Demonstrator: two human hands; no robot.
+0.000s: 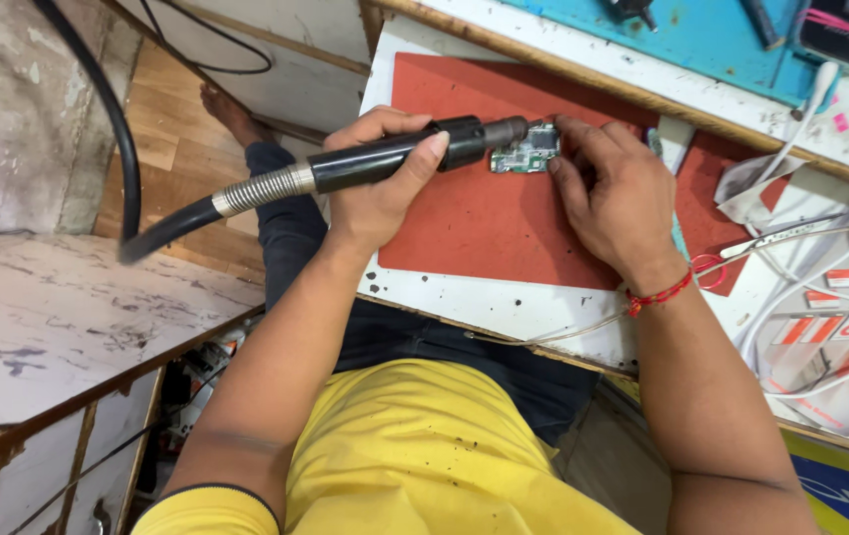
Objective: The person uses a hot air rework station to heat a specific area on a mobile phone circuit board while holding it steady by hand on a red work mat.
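**Fingers locked on hot-air handle, board pinned on red mat**

Fingers point(424, 149) of the left hand point(375, 188) are wrapped fully round the black hot-air gun handle point(395, 157), thumb on the near side, closed tight on it. Metal nozzle point(507, 130) points right and sits just at the left edge of the small green circuit board point(525, 151). Ribbed metal collar and thick black hose point(127, 168) run off the back of the handle, looping up to the left.

Right hand point(608, 193) lies palm-down on the red mat point(484, 218). Fingertips point(568, 127) curl onto the board's top and right edges, holding it flat; nothing gripped in the palm. Red thread bracelet point(660, 294) on that wrist.

Board lies on the mat's upper middle, between both hands. Mat sits on a white, speckled workbench point(504, 307). Red-handled scissors point(741, 256) and white cables point(801, 287) lie right of the mat, near the right wrist. Person wears a yellow shirt point(424, 456).
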